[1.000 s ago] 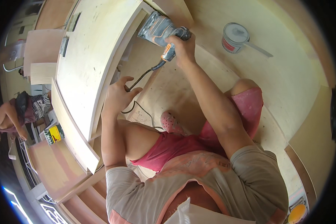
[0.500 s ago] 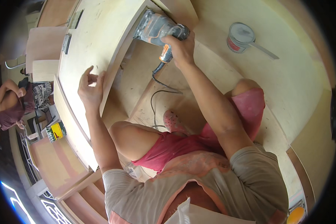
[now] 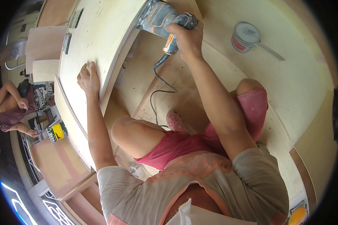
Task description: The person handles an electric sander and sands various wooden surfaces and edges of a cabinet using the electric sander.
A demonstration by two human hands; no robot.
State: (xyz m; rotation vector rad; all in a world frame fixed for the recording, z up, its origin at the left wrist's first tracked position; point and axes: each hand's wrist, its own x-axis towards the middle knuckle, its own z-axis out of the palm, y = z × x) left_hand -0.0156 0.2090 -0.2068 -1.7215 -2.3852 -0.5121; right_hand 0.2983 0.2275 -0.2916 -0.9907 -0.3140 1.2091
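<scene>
My right hand (image 3: 187,39) grips a dusty grey and orange electric sander (image 3: 159,18) by its body, at the top middle. The sander's flat pad end is up against the inner edge of the pale wooden panel (image 3: 95,33). A black cord (image 3: 154,95) trails from its handle down toward my legs. On the face of that panel, near its edge, my left hand (image 3: 88,79) rests with fingers stretched out, holding nothing. I sit with bent knees inside the wooden structure.
A round tub (image 3: 246,35) with a flat stick (image 3: 271,51) across it stands at the upper right. Two dark hinges (image 3: 67,43) sit at the panel's far edge. A co-worker (image 3: 17,105) at far left is near a yellow and green can (image 3: 57,132). Plywood boards (image 3: 47,48) stand behind.
My left hand has come down onto the panel, its fingers straightening from a curl. The sander in my right hand has moved slightly farther away. The co-worker's lower hand has shifted toward the can.
</scene>
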